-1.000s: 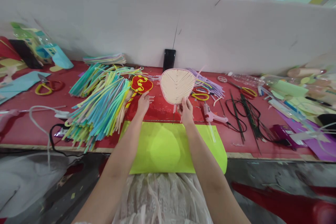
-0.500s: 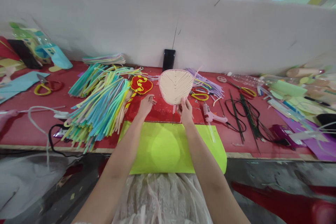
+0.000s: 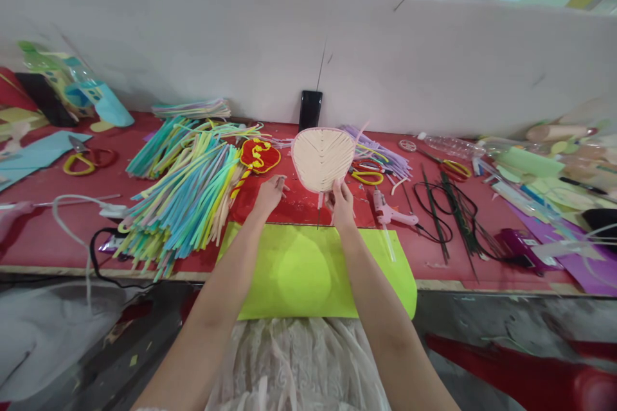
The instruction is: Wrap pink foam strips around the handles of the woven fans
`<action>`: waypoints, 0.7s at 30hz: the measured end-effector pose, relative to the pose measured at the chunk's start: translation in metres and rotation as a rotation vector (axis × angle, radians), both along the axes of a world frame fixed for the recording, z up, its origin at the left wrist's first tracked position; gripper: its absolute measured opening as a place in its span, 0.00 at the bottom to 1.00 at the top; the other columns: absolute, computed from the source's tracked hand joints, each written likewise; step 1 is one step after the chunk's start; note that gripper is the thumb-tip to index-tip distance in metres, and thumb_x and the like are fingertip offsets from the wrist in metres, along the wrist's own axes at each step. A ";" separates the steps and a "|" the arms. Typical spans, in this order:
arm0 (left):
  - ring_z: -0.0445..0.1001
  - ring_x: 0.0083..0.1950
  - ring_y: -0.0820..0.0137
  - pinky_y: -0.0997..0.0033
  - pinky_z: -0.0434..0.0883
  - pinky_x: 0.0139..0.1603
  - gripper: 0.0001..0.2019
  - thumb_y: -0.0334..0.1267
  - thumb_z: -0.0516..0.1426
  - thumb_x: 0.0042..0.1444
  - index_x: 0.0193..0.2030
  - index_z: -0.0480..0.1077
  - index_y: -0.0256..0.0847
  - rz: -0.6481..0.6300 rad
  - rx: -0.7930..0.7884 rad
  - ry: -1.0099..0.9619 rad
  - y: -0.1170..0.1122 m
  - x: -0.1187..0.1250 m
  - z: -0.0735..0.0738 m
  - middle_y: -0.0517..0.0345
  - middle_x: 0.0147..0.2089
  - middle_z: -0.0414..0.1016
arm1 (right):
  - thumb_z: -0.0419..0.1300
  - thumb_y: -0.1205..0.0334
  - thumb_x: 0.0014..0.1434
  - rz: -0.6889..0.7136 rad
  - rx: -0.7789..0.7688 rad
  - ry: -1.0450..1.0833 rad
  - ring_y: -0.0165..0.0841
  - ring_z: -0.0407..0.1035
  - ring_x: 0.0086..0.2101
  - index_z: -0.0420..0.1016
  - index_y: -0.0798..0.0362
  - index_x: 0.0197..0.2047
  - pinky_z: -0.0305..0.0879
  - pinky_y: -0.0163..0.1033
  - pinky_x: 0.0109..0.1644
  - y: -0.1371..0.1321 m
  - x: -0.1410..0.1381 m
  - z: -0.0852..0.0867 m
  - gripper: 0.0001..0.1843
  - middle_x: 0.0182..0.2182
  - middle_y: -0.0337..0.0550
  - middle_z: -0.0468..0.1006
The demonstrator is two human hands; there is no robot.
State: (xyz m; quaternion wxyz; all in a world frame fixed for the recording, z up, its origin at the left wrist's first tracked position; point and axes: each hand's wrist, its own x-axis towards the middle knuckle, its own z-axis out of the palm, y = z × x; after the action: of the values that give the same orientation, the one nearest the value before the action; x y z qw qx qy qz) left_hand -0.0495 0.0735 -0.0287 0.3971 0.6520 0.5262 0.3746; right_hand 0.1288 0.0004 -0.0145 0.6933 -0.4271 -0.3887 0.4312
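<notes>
A cream fan shape (image 3: 322,157) with a pink pipe-cleaner edge stands upright over the red mat, its strips meeting in a V pattern. My right hand (image 3: 341,201) is closed on its lower right edge, by the thin stem. To the left of the fan, my left hand (image 3: 271,194) hovers over the red mat (image 3: 299,207) with nothing in it, its fingers partly apart. Just beyond that hand lies a small red fan (image 3: 261,157) with yellow twisted trim and a yellow-and-red handle. A lime-green sheet (image 3: 303,273) covers the table edge under my forearms.
Left of my hands lies a big heap of pastel pipe cleaners (image 3: 186,192). A phone (image 3: 310,109) leans against the white partition. On the right are a pink glue gun (image 3: 393,213), yellow-handled scissors (image 3: 369,176), dark wire stems (image 3: 457,218) and a purple box (image 3: 525,249).
My left hand has shifted very slightly, its fingers a little differently bent. The fan and my right hand stay almost where they were.
</notes>
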 end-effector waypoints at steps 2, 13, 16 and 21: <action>0.70 0.21 0.76 0.78 0.65 0.23 0.16 0.43 0.45 0.59 0.48 0.66 0.38 -0.012 -0.036 -0.004 -0.001 0.001 0.001 0.54 0.32 0.75 | 0.55 0.42 0.52 -0.003 -0.008 -0.015 0.19 0.46 0.12 0.63 0.51 0.27 0.38 0.29 0.14 0.000 0.000 0.001 0.19 0.14 0.29 0.60; 0.65 0.15 0.78 0.77 0.60 0.20 0.17 0.46 0.45 0.59 0.42 0.68 0.38 -0.010 -0.033 0.049 0.000 0.002 -0.001 0.56 0.29 0.76 | 0.55 0.40 0.51 -0.012 -0.027 -0.017 0.19 0.44 0.12 0.63 0.50 0.28 0.38 0.30 0.14 0.000 -0.002 0.000 0.20 0.14 0.28 0.60; 0.65 0.15 0.79 0.78 0.60 0.20 0.17 0.46 0.45 0.58 0.41 0.68 0.37 -0.010 -0.028 0.040 0.000 0.002 -0.003 0.56 0.29 0.75 | 0.56 0.41 0.51 0.006 -0.025 -0.011 0.19 0.44 0.11 0.64 0.50 0.28 0.38 0.29 0.14 0.000 -0.002 0.000 0.19 0.14 0.28 0.60; 0.65 0.16 0.79 0.79 0.60 0.20 0.15 0.45 0.45 0.58 0.38 0.68 0.37 -0.023 -0.018 0.031 -0.002 0.002 -0.001 0.56 0.29 0.75 | 0.56 0.43 0.51 0.027 -0.006 -0.004 0.18 0.45 0.12 0.63 0.51 0.26 0.37 0.29 0.13 0.000 -0.002 -0.001 0.19 0.14 0.29 0.61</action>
State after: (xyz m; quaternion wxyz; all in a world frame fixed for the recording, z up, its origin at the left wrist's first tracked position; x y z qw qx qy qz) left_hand -0.0471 0.0716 -0.0299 0.3993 0.6601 0.5280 0.3552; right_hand 0.1267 0.0001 -0.0154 0.6853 -0.4248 -0.3945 0.4408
